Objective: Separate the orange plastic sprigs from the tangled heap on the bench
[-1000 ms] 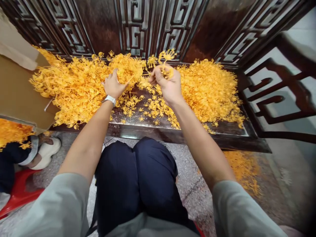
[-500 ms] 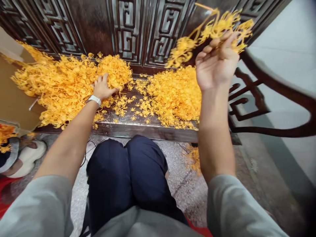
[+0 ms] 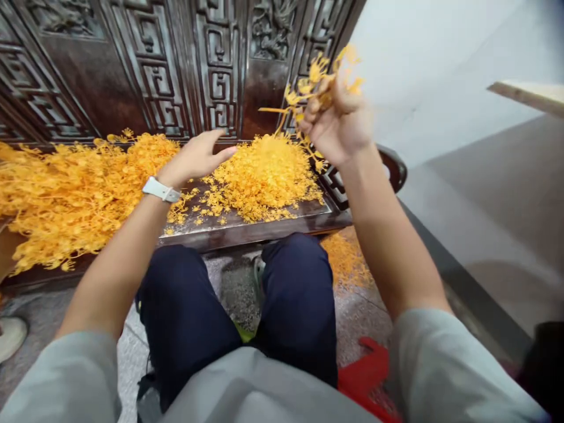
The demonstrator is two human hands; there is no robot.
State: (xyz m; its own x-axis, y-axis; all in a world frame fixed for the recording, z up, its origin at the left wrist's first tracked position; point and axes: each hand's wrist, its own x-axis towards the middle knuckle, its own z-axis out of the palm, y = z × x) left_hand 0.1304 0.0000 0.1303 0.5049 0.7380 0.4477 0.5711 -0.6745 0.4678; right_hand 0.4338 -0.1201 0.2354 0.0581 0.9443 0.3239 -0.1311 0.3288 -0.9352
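My right hand (image 3: 339, 123) is raised above the right end of the bench. Its fingers are closed around a yellow-orange plastic sprue (image 3: 317, 73) with small claw-like pieces on its thin runners; the hand is a little blurred. My left hand (image 3: 196, 155), wearing a white watch (image 3: 161, 189), hovers over the bench with fingers stretched and thumb apart, nothing in it. Under and beyond its fingertips lies a heap of small loose yellow pieces (image 3: 264, 182). To the left of it spreads a bigger, tangled pile of sprues (image 3: 83, 200).
The dark wooden bench (image 3: 247, 232) has a carved back (image 3: 158, 76) behind the piles. Orange scraps (image 3: 348, 258) lie on the floor at right, near a red object (image 3: 365, 376). A board edge (image 3: 529, 97) juts out at upper right. Someone's pale shoe (image 3: 11, 338) shows at far left.
The view has shifted to the right. My left hand has come off the big pile toward the loose heap. My right hand, still gripping the sprue, has turned and moved closer to the left hand.
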